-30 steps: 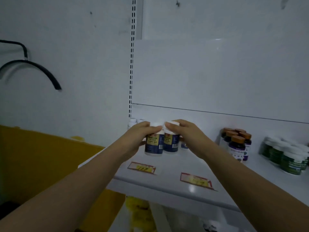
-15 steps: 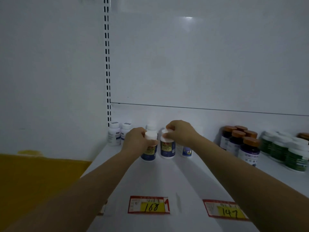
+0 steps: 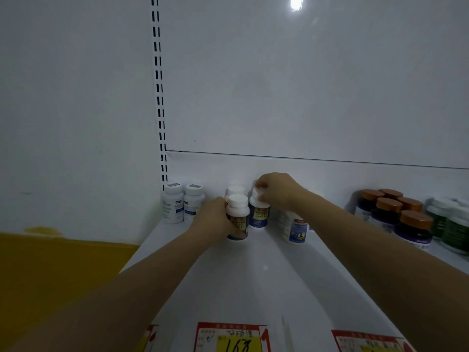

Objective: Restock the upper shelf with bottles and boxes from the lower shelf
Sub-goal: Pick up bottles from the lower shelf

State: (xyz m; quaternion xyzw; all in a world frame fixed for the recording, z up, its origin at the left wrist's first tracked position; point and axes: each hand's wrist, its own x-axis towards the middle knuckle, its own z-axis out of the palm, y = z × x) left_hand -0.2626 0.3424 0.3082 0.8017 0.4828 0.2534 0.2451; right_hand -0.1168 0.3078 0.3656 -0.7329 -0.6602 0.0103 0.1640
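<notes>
1. the upper shelf (image 3: 253, 288) is where this step ends. it looks like two bottles are being seated in the left-centre row, so each should sit flat on the white deck, squared to the row behind and with its label facing out.
2. the left hand (image 3: 212, 221) has its fingers wrapped round the body of the near bottle (image 3: 238, 217). this bottle stands on the shelf just in front of a rear white-capped bottle (image 3: 234, 190). it is best let go only once the base is fully down.
3. the right hand (image 3: 279, 193) curls its fingers over the cap of the second bottle (image 3: 258, 214), which is just beside the first on its right. a grip from the top tips a bottle easily (press straight down, then lift off). the forearm crosses above a blue-label bottle (image 3: 295, 228), so the hand should rise before it pulls back.
4. other containers: the orange-capped bottles (image 3: 411, 224) cluster at the right, with the green bottles (image 3: 454, 224) beyond them. two white bottles (image 3: 173, 203) stand in the far left corner.
5. every cap is on, so the contents cannot be seen.
6. the price tags (image 3: 231, 337) lie at the front edge.
</notes>
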